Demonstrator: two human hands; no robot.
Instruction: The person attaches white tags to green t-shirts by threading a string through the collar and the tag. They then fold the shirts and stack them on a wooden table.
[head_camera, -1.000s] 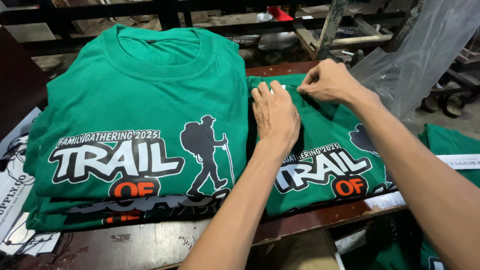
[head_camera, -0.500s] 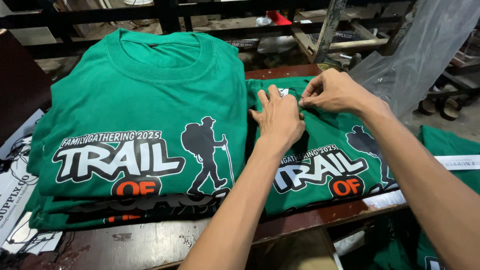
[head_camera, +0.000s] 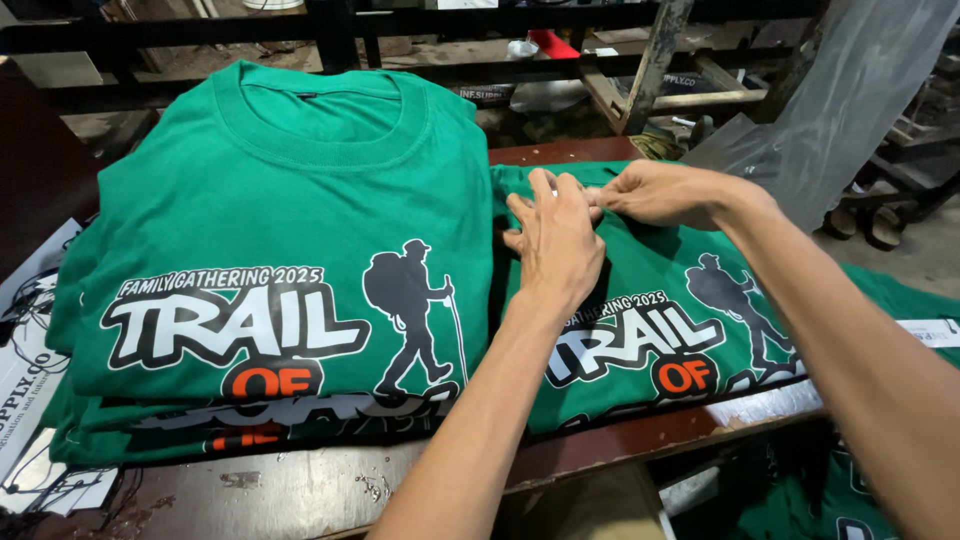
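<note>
Shirt stack (head_camera: 280, 260) lies on the desk (head_camera: 300, 490); right of the stack, a single shirt (head_camera: 660, 300), both hands on its upper edge; rack (head_camera: 640, 60) behind the stack.

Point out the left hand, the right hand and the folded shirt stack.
left hand (head_camera: 552, 245), head view, back of the hand.
right hand (head_camera: 655, 192), head view, knuckles.
folded shirt stack (head_camera: 270, 215), head view, top shirt's chest.

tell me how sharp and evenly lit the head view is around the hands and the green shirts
Head view: sharp on the left hand, the right hand and the folded green t-shirt they touch; the left hand casts a soft shadow on it; the plastic sheet shows pale glare; wide-angle stretch enlarges the forearms at the frame's bottom.
</note>
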